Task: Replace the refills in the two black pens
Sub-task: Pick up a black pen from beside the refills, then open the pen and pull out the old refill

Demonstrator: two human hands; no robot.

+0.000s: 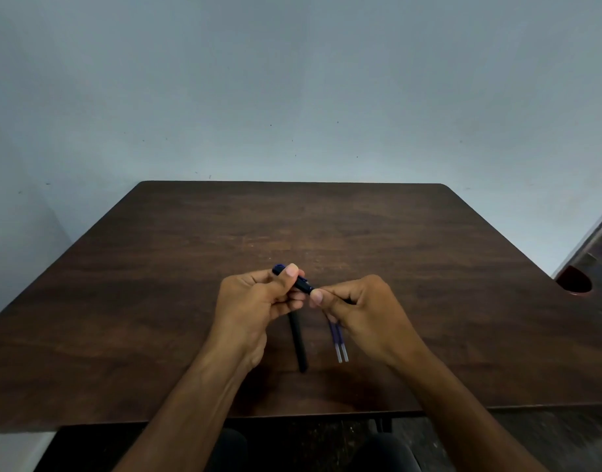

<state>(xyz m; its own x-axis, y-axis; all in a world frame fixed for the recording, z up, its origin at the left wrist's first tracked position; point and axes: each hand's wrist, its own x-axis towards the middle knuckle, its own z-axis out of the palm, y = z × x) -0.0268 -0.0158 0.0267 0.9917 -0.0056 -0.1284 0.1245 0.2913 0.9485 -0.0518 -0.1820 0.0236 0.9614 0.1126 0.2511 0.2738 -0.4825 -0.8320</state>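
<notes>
My left hand [255,301] grips a black pen [301,284] with a blue cap end, held above the dark wooden table [156,284]. My right hand [357,308] pinches the pen's near end between thumb and forefinger; that end is mostly hidden by the fingers. A second black pen [298,342] lies on the table below my hands, pointing toward me. Two purple refills [339,342] with pale ends lie side by side just right of it, their far ends hidden under my right hand.
The table's front edge runs across the lower view, with my legs beneath it. A round dark red object [574,281] sits past the table's right edge. A plain wall stands behind the table.
</notes>
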